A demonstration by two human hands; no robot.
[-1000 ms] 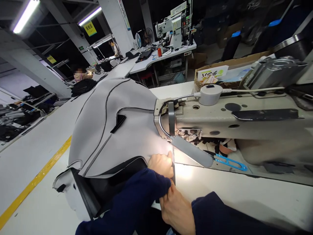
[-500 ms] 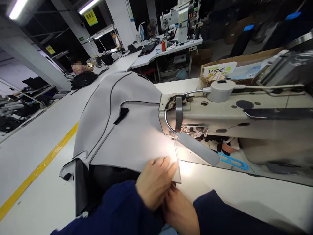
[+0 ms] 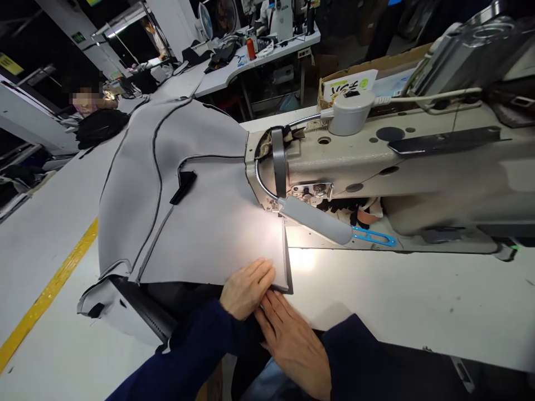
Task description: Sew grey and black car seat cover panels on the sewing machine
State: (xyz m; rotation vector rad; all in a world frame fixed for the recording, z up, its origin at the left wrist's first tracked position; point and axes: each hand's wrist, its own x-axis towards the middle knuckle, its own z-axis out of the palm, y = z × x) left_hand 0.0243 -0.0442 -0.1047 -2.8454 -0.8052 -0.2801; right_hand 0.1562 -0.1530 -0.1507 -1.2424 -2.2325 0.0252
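Note:
My left hand (image 3: 248,287) lies over the near edge of a large grey sewn fabric piece (image 3: 213,234), fingers together on top of it and thumb out of sight. It appears to grip this edge near the corner. Just below, my right hand (image 3: 295,342) has its fingers stretched out, their tips touching the same edge beside my left fingertips. A darker layer shows under the grey corner. The far side of the corner reaches under the head of a sewing machine (image 3: 313,167), where a lamp lights it. A black tab (image 3: 183,187) sits on a seam.
A grey lamp arm (image 3: 315,220) and a blue plastic strip (image 3: 374,236) hang over the machine bed. Behind the machine stands a cardboard box (image 3: 388,64). Yellow tape (image 3: 54,289) crosses the white table at left. Another person (image 3: 86,106) sits far left; a second workstation (image 3: 259,55) stands behind.
The view has shifted, so the machine and fabric appear further left and higher. My right hand has come out from beneath my left, and its fingers now show stretched. A dark underlayer shows at the corner.

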